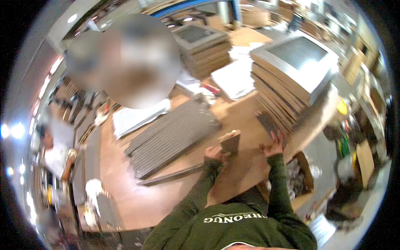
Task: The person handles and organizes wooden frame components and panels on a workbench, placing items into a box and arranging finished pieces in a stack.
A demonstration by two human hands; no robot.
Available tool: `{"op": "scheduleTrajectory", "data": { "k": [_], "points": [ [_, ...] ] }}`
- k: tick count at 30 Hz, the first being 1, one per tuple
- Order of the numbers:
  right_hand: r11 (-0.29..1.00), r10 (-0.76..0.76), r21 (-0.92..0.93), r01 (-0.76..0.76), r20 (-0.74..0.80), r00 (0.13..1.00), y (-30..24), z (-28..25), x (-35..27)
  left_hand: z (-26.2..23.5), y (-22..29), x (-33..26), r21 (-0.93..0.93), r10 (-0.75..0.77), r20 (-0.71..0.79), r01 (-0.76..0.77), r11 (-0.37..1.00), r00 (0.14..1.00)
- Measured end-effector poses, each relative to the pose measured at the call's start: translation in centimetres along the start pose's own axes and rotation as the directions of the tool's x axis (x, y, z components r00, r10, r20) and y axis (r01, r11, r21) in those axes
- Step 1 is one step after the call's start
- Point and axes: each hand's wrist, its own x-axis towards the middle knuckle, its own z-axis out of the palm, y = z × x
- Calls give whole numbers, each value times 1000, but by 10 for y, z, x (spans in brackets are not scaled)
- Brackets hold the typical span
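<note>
My left hand (216, 153) is closed on the lower left edge of a small dark flat piece (230, 144) with a pale edge, tilted up over the table. To its right, my right hand (274, 145) has its fingers spread, with nothing seen in them. Just beyond those fingertips a dark flat piece (266, 121) lies against the foot of a tall stack of framed panels (293, 75). Left of my left hand is a broad pile of long grey-brown strips (173, 137). One loose strip (175, 175) lies along its near side, ending by my left forearm.
White sheets (139, 118) and more white paper (234, 79) lie on the brown table (125, 208). A second stack of framed panels (204, 50) stands at the back. An open carton (306, 175) is below the right edge. At far left, a person (58, 154) works.
</note>
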Motion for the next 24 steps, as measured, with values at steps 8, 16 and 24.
{"op": "scheduleTrajectory", "data": {
  "k": [8,16,24],
  "points": [
    [681,-429,472,559,-362,828,-160,56,-11,-94,-32,-3,0,45,282,-47,999,958],
    [906,-176,343,250,-232,957,-166,63,-39,-198,-166,-106,358,-299,-101,315,879,949],
    [957,141,234,-173,146,979,-145,76,-48,-207,-132,-105,292,-266,-78,277,915,961]
  ]
}}
